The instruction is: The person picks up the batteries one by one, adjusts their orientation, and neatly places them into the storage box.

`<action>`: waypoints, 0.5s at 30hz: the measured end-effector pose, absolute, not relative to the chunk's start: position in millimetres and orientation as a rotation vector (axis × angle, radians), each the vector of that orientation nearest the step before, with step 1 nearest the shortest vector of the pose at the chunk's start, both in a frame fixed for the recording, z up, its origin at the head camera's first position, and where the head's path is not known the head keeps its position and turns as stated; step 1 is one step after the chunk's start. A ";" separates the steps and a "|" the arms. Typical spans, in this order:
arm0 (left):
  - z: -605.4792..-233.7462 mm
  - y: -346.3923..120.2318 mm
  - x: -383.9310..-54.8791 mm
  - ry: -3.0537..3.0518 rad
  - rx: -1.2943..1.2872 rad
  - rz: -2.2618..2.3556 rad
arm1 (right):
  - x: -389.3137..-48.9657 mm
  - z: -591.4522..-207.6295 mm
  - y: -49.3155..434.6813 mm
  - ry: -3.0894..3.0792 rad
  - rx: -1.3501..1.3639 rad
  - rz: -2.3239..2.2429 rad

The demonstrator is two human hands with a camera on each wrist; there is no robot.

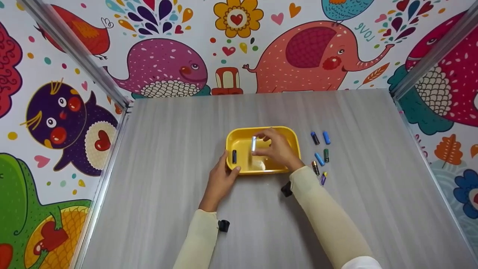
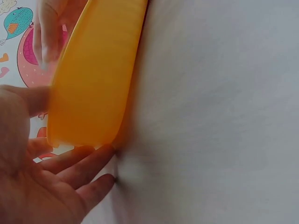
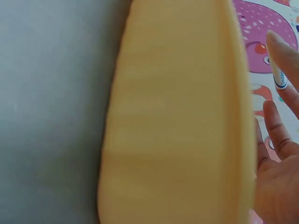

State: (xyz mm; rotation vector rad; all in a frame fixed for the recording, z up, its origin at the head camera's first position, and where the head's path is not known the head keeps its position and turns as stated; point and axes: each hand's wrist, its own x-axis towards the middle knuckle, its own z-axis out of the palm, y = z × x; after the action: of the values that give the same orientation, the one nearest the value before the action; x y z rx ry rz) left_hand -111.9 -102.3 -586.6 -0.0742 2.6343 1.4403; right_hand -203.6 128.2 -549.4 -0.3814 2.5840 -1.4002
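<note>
A yellow plastic tray stands on the table with a dark battery lying near its left end. My left hand holds the tray's near left corner, the thumb at the front side and the fingers along the left end. Over the inside of the tray, my right hand pinches a white battery between thumb and fingers. In the right wrist view, blue print shows on that white battery. The tray wall fills much of this view.
Right of the tray several loose batteries lie on the grey table: a dark blue one, a blue one, a light blue one, a green one, a black-and-copper one and a purple one. Cartoon-printed walls surround the table.
</note>
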 end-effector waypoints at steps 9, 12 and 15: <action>-586.3 -101.5 -112.8 2.631 -0.083 1.438 | -207.1 -560.5 101.7 2.575 -0.345 -1.339; -586.5 -101.4 -112.4 2.628 -0.088 1.443 | -207.8 -564.1 94.1 2.576 -0.359 -1.324; -586.9 -101.4 -111.8 2.626 -0.089 1.446 | -208.2 -568.3 87.7 2.567 -0.361 -1.316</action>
State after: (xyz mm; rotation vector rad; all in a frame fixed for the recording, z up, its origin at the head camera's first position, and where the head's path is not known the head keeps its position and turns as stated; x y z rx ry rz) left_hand -111.8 -101.4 -586.9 -0.0892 2.6264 1.4459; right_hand -208.2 87.7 -568.3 -0.3607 2.5666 -1.3162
